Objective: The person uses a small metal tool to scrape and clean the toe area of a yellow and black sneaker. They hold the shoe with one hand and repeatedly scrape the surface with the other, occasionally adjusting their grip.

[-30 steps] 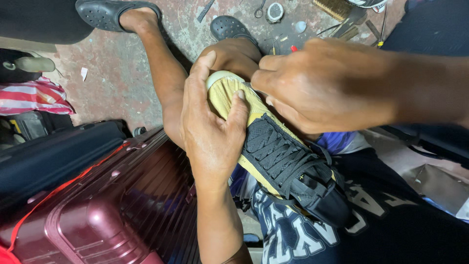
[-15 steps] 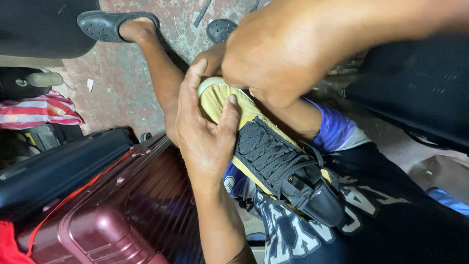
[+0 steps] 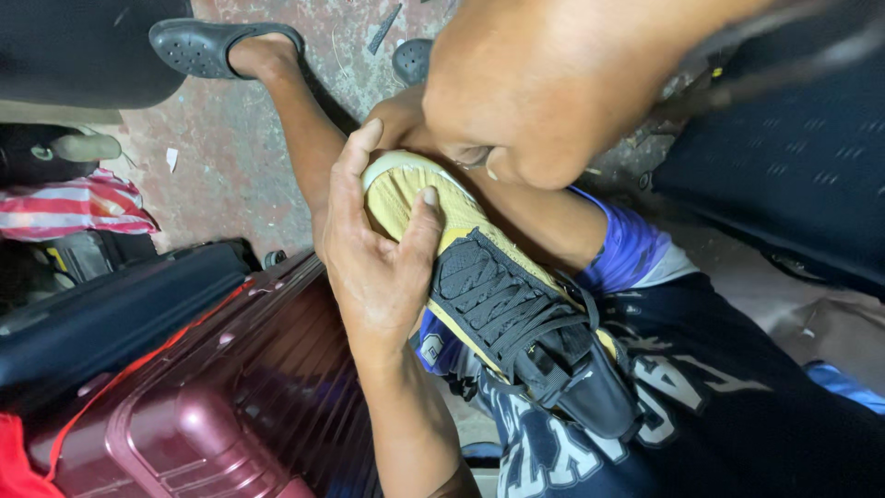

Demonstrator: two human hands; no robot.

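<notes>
shoe: a yellow and black sneaker (image 3: pixel 502 304) lies across the person's lap, toe up against the bare knee, black laces facing the camera, heel end down toward the dark printed shorts (image 3: pixel 728 415)
left hand: the left hand (image 3: pixel 373 249) is wrapped around the toe, thumb pressed on the yellow upper, fingers along the far side
right hand: the right hand (image 3: pixel 544 92) sits very close to the lens, blurry, just above the toe; can't tell if it's pinching anything or just curled
in the way: that right hand covers the tip of the shoe and most of the knee, so the contact spot is hidden
close by: a maroon hard-shell suitcase (image 3: pixel 212 406) is right against the left forearm, with a black case (image 3: pixel 111 314) beside it
further out: striped red and white cloth (image 3: pixel 74 207) at the left edge, and a dark clog (image 3: pixel 207 46) on the person's foot up top
floor: rough reddish concrete (image 3: pixel 221 157), worn, scattered with small scraps
room to move: tight; luggage crowds the left, and a dark textured surface (image 3: pixel 784 175) crowds the right
</notes>
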